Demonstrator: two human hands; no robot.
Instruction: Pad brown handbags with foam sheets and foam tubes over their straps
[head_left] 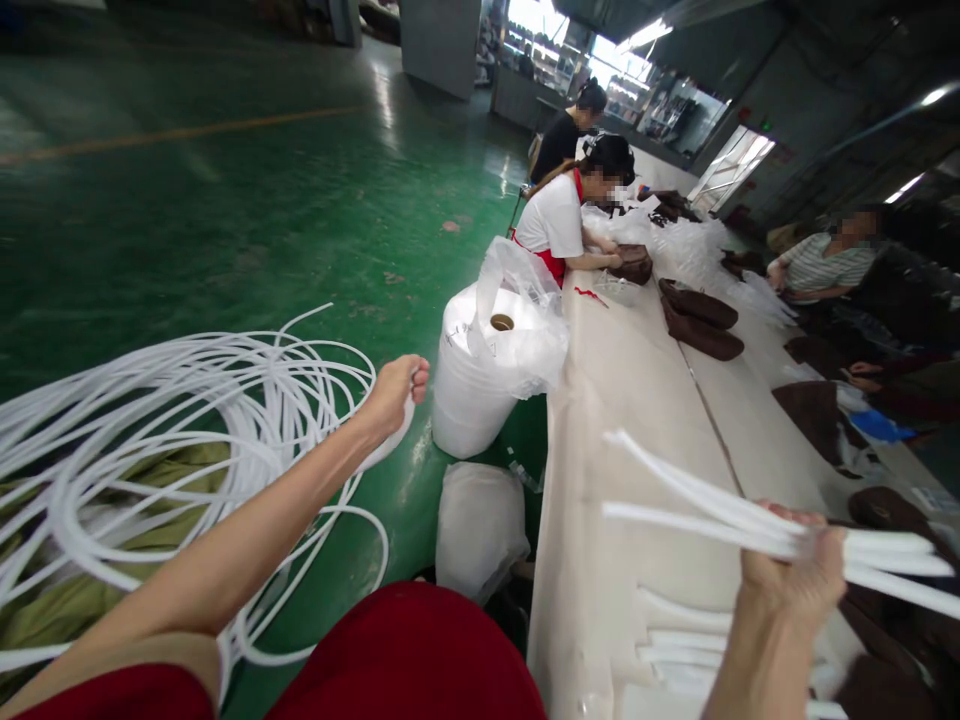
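My right hand [795,565] is closed around a bunch of white foam rods [690,490], cut lengths that stick out on both sides of the fist above the table. Below it, more short white foam rods [682,640] lie on the tabletop, partly hidden by my forearm. Out over the floor on the left, my left hand [397,395] is a fist gripping a white foam cord [391,440] that curves down under the wrist. Beside that arm spreads a large loose coil of the same cord [262,390], resting partly on green cloth [180,465].
A wrapped white roll [472,390] stands at the table's left edge, with a whitish bag [480,525] below it. Brown shoes [697,320] lie along the long cream-covered table [622,370]. A co-worker in white [551,215] handles a brown item; other people sit farther off.
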